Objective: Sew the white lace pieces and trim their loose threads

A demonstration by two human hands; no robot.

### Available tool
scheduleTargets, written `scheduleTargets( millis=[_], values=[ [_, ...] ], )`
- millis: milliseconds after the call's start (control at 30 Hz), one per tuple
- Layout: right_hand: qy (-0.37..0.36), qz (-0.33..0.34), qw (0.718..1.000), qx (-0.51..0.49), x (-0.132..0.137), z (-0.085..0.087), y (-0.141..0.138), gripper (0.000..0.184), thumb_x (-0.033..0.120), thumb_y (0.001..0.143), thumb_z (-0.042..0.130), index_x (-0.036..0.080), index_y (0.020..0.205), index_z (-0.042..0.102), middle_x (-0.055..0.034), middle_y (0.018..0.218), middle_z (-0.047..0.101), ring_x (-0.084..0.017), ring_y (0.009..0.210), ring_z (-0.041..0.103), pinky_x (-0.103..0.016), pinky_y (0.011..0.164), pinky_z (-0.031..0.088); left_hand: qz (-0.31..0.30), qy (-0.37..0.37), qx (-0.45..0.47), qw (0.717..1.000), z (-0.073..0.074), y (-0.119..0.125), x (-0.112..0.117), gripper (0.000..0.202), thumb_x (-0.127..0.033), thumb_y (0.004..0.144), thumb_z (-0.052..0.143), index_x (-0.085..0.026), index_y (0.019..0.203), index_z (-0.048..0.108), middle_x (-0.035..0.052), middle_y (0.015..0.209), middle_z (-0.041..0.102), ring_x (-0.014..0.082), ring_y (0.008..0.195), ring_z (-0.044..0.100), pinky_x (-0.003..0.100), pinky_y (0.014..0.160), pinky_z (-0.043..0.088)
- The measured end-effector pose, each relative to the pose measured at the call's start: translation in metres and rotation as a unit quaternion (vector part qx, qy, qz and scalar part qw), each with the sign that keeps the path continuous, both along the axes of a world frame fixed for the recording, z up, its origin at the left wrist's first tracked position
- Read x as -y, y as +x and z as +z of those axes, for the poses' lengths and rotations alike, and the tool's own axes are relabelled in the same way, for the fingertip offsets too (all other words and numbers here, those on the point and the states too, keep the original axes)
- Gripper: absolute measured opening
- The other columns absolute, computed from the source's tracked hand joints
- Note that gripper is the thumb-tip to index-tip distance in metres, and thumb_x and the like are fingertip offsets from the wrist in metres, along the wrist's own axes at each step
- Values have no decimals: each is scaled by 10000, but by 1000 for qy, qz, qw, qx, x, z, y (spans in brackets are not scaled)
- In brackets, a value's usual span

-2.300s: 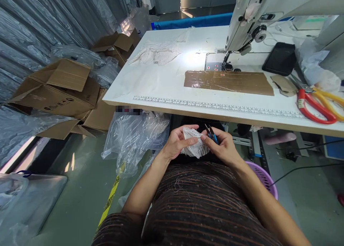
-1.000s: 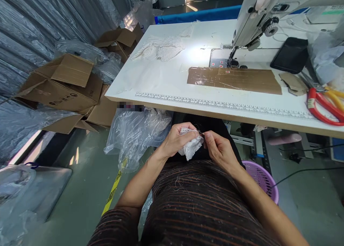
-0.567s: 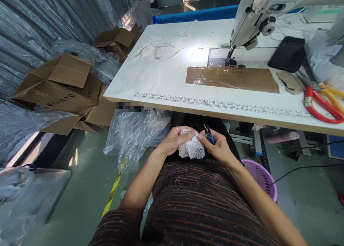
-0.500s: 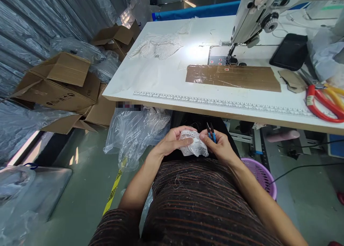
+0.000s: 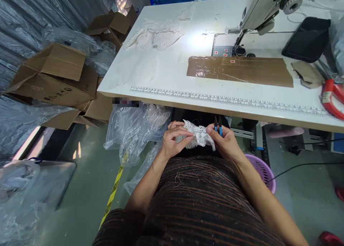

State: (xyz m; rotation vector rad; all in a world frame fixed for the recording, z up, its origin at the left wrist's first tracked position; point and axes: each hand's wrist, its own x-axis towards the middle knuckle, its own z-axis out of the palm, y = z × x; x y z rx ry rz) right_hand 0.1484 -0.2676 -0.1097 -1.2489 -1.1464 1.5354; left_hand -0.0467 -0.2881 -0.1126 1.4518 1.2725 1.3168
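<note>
A piece of white lace fabric point(image 5: 201, 135) is stretched between my two hands above my lap, its eyelet edge uppermost. My left hand point(image 5: 173, 140) pinches its left part between thumb and fingers. On the other side, my right hand point(image 5: 224, 140) grips the lace with thumb and forefinger. Tucked in that same hand is a pair of blue thread snips point(image 5: 218, 128), blades pointing up toward the table edge. More white lace point(image 5: 158, 38) lies bunched on the sewing table point(image 5: 161, 72) at the back left.
A sewing machine point(image 5: 255, 15) stands on the table, with brown cardboard point(image 5: 242, 71) before its needle. Red-handled scissors point(image 5: 331, 99) and a black tray-like item point(image 5: 307, 38) lie to the right. Cardboard boxes point(image 5: 63, 68), plastic bags point(image 5: 134, 131) and a purple basket point(image 5: 260, 170) surround me below.
The lace has been turned and spread, with its eyelet edge now facing up between my hands. My right hand has shifted slightly right with the snips. The camera view has shifted a little.
</note>
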Motion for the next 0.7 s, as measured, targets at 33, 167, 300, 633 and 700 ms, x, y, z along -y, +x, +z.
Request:
scheduleTargets(
  millis=[33,167,300,633,700],
  values=[
    [40,-23,998,49,0,1,0,337,523,802,694,192,808,632,40,601,466,-99,497,369,-248,458,333,7,10,-37,999,4,2,-2,42,-338,704,819,-320,731,792,25,682,709,263,916,597,484,1051,348],
    [203,-68,963,164,5,9,-2,229,429,868,642,207,890,694,-38,800,613,-145,641,506,-289,586,444,52,31,-88,994,16,8,-1,57,-332,715,813,-334,769,797,27,706,715,258,889,567,457,995,375],
    [214,19,971,102,11,12,-9,266,423,827,706,230,1008,730,-52,884,626,-165,702,548,-290,577,451,62,6,-46,997,16,12,5,76,-346,725,809,-319,795,797,30,731,697,218,812,551,404,898,428],
    [126,120,983,51,12,15,-8,232,401,881,647,188,818,712,7,662,585,-118,573,469,-256,544,391,21,-1,-86,996,19,-13,8,557,-353,696,811,-260,1229,682,82,1062,683,255,1006,579,416,986,402],
    [136,146,978,60,11,20,-6,212,369,891,627,185,838,720,3,692,608,-118,597,484,-246,552,396,-50,22,-78,995,23,-15,-2,542,-390,723,770,-253,1238,674,111,1229,624,300,1173,534,451,1066,353]
  ],
)
